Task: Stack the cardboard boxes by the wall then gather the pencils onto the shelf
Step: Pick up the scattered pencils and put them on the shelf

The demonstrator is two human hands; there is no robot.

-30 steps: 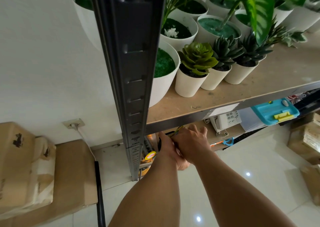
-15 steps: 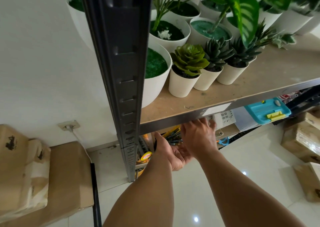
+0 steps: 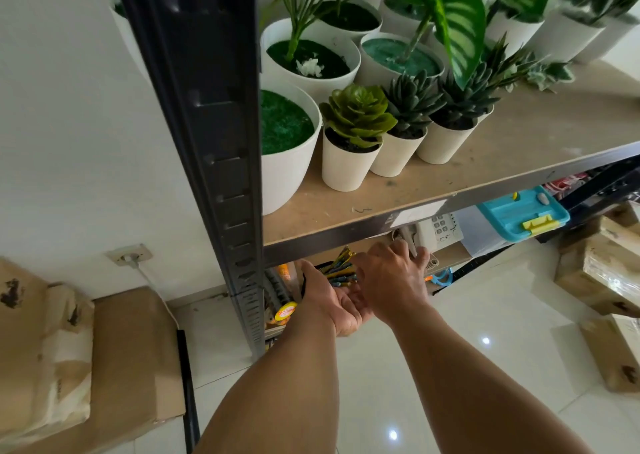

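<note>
Shelf [image 3: 519, 148] carrying potted plants [image 3: 349, 141] fills 1 o'clock. Cardboard boxes [image 3: 131, 356] stacked against wall, 8 o'clock. Left hand [image 3: 329, 301] below shelf edge, palm up, grip curled round pencils [image 3: 341, 270]. Right hand [image 3: 391, 280] at its 3 o'clock, grip spread, fingers reaching forward. Pencils bunched mid-frame, between both hands.

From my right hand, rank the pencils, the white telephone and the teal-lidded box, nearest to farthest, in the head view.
1. pencils, just left of the right hand
2. white telephone, ahead to the right
3. teal-lidded box, far right
</note>
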